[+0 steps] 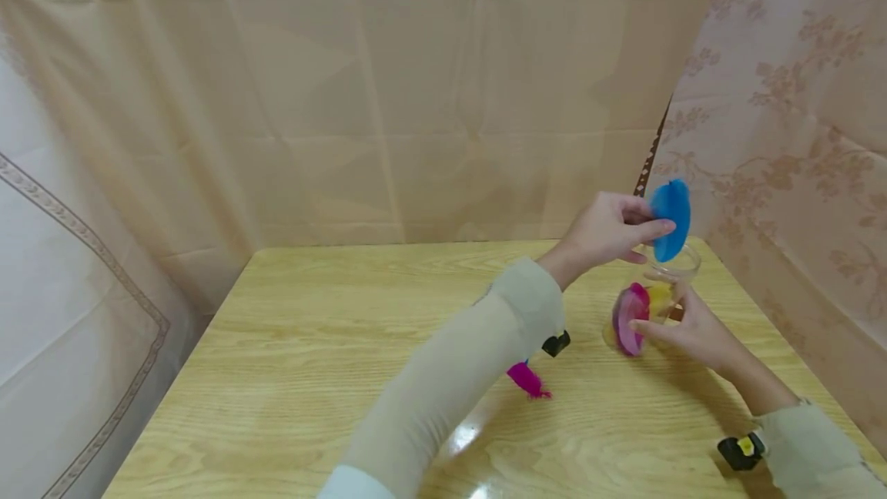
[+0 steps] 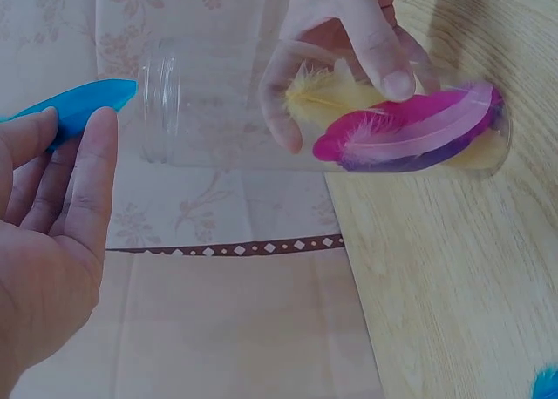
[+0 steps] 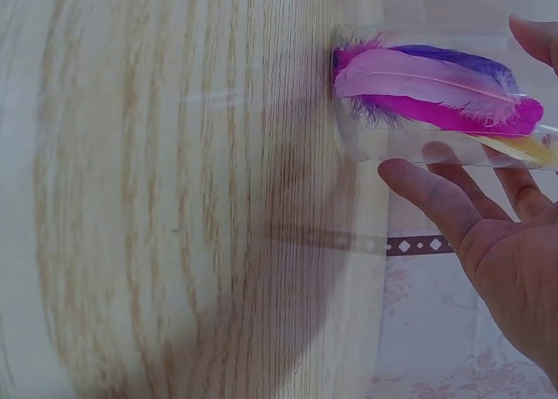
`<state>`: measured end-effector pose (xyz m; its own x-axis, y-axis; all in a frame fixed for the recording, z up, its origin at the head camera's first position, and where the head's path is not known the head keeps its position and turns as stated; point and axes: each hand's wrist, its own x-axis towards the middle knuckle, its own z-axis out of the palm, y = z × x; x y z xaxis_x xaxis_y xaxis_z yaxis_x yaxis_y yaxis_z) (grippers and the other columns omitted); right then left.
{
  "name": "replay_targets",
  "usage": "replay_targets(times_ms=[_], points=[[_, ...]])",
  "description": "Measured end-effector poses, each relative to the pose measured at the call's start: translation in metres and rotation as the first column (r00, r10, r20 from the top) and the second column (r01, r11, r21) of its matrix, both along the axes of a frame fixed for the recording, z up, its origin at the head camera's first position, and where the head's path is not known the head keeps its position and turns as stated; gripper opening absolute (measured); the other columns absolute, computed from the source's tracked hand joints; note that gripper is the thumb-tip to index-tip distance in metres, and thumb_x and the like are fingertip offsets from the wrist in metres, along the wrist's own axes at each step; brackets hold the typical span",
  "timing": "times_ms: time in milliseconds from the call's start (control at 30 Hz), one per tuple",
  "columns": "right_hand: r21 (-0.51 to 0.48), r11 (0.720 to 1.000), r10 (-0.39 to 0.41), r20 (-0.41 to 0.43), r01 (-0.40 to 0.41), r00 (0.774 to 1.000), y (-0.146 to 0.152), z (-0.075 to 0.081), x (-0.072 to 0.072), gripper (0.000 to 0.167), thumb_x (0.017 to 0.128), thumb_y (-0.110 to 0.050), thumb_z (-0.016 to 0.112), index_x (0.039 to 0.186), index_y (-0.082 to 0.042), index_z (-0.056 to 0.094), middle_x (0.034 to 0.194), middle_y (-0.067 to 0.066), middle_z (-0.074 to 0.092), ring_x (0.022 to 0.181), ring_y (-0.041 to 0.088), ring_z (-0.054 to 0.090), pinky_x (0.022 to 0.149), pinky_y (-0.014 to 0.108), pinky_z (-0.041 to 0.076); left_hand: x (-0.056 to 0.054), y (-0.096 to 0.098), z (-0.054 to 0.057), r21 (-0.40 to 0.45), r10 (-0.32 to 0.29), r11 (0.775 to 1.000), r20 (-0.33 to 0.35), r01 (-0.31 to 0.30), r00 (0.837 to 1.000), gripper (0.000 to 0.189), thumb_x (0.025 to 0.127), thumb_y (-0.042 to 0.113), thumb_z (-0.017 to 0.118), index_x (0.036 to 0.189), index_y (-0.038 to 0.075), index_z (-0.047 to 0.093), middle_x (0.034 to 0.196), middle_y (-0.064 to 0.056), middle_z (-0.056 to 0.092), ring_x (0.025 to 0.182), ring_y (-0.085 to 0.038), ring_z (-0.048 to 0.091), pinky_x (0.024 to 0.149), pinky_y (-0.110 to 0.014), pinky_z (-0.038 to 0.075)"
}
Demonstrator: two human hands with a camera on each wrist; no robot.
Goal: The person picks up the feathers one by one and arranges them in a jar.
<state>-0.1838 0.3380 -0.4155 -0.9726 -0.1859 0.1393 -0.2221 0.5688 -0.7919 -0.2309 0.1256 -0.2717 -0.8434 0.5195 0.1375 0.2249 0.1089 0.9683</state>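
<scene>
Feathers already lie in the jar at right, gripped by the right hand. The left hand pinches a blue feather near its mouth; a magenta feather, lower centre, apparently remains.

Right of head view, your feather: bright blue. Your clear jar: magenta, pale pink, purple, yellow plumes inside. Lower centre, loose plume: magenta. Your sleeve: beige. Table: yellowish wood grain. Backdrop: plain tan. Right cloth: pale pink, brownish florals. Trim strip: dark brown, white diamonds. Left cloth: whitish, brown patterned band.
</scene>
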Motion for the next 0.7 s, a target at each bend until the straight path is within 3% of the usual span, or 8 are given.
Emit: replay_targets(times_ms=[200, 400, 567, 700], points=[[0.002, 1.0, -0.003, 0.002, 0.003, 1.0, 0.001, 0.0, 0.0, 0.082, 0.093, -0.022, 0.076, 0.156, -0.013, 0.024, 0.155, 0.023, 0.027, 0.132, 0.046, 0.027, 0.096, 0.068, 0.036, 0.0, 0.005, -0.004, -0.009, 0.012, 1.0, -0.025, -0.012, 1.0, 0.018, 0.094, 0.016, 0.074, 0.108, 0.005, 0.076, 0.087, 0.003, 0.073, 0.072, -0.004, 0.069, 0.059, -0.024, 0.059], [0.024, 1.0, -0.004, -0.001, 0.004, 1.0, 0.001, -0.001, 0.0, 0.082, 0.093, -0.023, 0.076, 0.156, -0.014, 0.025, 0.154, 0.021, 0.03, 0.128, 0.038, 0.031, 0.094, 0.058, 0.039, -0.003, 0.004, -0.014, -0.12, 0.015, 0.992, -0.141, -0.032, 0.99, 0.016, 0.094, 0.024, 0.075, 0.102, 0.011, 0.078, 0.084, 0.009, 0.073, 0.074, -0.002, 0.067, 0.064, -0.015, 0.054], [0.008, 1.0, 0.008, 0.008, -0.008, 1.0, 0.002, -0.001, -0.001, 0.084, 0.093, -0.023, 0.076, 0.157, -0.013, 0.023, 0.156, 0.023, 0.026, 0.132, 0.046, 0.027, 0.096, 0.068, 0.036, -0.005, 0.004, -0.018, -0.158, 0.024, 0.986, -0.194, -0.056, 0.981, 0.016, 0.093, 0.028, 0.076, 0.101, 0.014, 0.079, 0.083, 0.013, 0.072, 0.076, 0.005, 0.063, 0.07, -0.011, 0.049], [0.003, 1.0, 0.011, 0.006, -0.011, 1.0, 0.003, -0.002, -0.001, 0.084, 0.093, -0.022, 0.075, 0.157, -0.013, 0.022, 0.156, 0.023, 0.025, 0.132, 0.047, 0.026, 0.095, 0.07, 0.036, -0.005, 0.005, -0.021, -0.15, 0.014, 0.988, -0.197, -0.044, 0.98, 0.016, 0.094, 0.027, 0.075, 0.102, 0.013, 0.079, 0.083, 0.011, 0.073, 0.076, 0.006, 0.063, 0.072, -0.011, 0.049]])
